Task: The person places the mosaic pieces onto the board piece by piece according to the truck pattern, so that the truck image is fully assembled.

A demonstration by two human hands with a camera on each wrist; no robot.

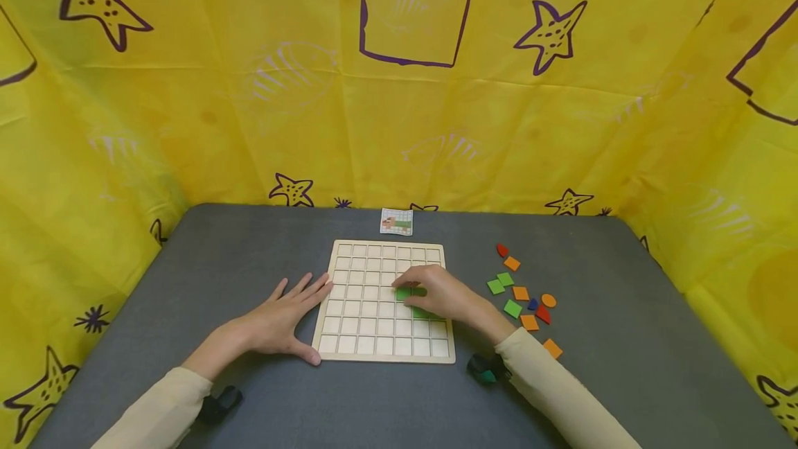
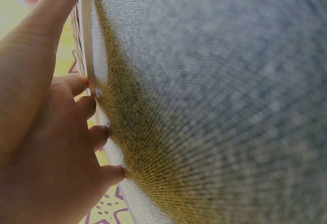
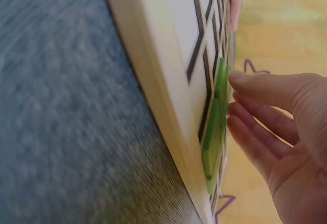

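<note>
A wooden grid board (image 1: 368, 357) lies on the grey table. My left hand (image 1: 274, 321) is spread at its left side, with the thumb at the lower left corner and fingertips along the edge; the left wrist view shows this hand (image 2: 56, 147) too. Over the board's right half, my right hand (image 1: 439, 293) has thumb and fingertips around a green square tile (image 1: 403, 294). In the right wrist view, the right hand (image 3: 291, 127) meets the green tiles (image 3: 212, 132) lying flat on the grid. Part of the green row is hidden under the hand.
Right of the board lie loose tiles: green squares (image 1: 512, 308), orange squares (image 1: 520, 293), an orange round piece (image 1: 548, 301), red pieces (image 1: 544, 314) and a small blue one (image 1: 533, 304). A picture card (image 1: 396, 222) lies behind the board. A yellow patterned cloth (image 1: 299, 123) surrounds the table.
</note>
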